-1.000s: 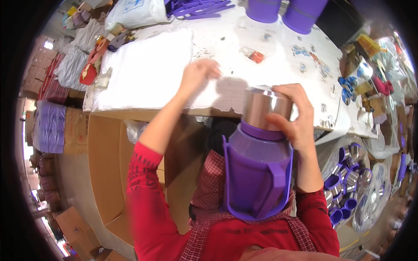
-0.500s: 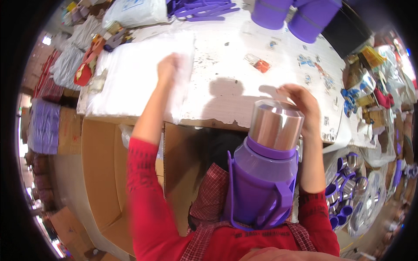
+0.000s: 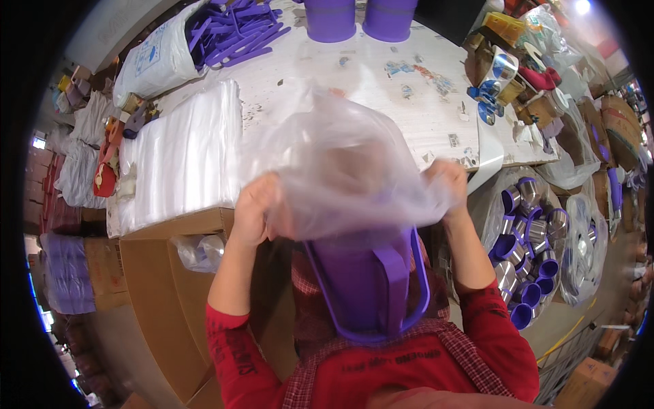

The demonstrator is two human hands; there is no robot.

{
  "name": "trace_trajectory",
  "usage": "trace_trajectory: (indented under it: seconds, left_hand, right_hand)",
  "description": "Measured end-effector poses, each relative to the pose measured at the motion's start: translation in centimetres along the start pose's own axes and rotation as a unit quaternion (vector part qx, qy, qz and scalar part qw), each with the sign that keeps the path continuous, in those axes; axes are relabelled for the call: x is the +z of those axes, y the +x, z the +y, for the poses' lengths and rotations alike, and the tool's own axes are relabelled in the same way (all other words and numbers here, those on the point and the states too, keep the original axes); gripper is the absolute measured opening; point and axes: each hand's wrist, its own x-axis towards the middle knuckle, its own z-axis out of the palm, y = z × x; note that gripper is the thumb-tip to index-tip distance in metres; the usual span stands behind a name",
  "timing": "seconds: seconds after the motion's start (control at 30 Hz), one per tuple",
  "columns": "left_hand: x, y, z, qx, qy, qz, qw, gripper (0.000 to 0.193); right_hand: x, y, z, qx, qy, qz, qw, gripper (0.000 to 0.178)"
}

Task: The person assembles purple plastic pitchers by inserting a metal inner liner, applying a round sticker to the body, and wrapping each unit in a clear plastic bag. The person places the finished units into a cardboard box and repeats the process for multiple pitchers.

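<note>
A large purple jug-like flask point(image 3: 354, 286) with a side handle and a carrying strap rests against my lap. Over its upper part hangs a clear plastic bag point(image 3: 340, 157), blurred by motion; the metal cap is only dimly visible through it. My left hand point(image 3: 261, 208) grips the bag's edge on the left. On the right side, my right hand point(image 3: 446, 185) is closed on the same bag's edge. To the left on the table lies a stack of clear plastic bags point(image 3: 187, 150).
Purple straps point(image 3: 235, 34) spill from a white sack point(image 3: 153, 61) at the back left. Two purple flask bodies point(image 3: 330, 20) stand at the far edge. A cardboard box point(image 3: 160, 300) is below left. Steel-and-purple cups point(image 3: 528, 252) lie in plastic at right. Tape rolls point(image 3: 501, 68) sit at the back right.
My left hand has come from the bag stack to the flask. A plastic bag now covers the flask's top, held by both hands. The view has shifted rightward.
</note>
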Motion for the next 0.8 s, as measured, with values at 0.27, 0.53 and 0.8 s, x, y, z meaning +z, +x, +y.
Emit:
trace_trajectory:
  seconds: [0.27, 0.53, 0.8]
  left_hand:
    - [2.1, -9.1, 0.0, -0.2, 0.287, -0.433, 0.831, 0.019]
    - [9.3, -4.0, 5.1, -0.128, 0.834, -0.268, 0.464, 0.024]
    - [10.4, -2.4, 3.6, 0.317, 0.758, -0.402, 0.405, 0.006]
  right_hand:
    - [2.7, -10.3, -6.6, 0.089, -0.043, -0.194, 0.976, 0.01]
    - [4.3, -20.7, -4.1, 0.303, -0.351, -0.594, 0.657, 0.023]
    - [2.2, -17.5, -6.2, 0.249, -0.41, -0.54, 0.692, 0.02]
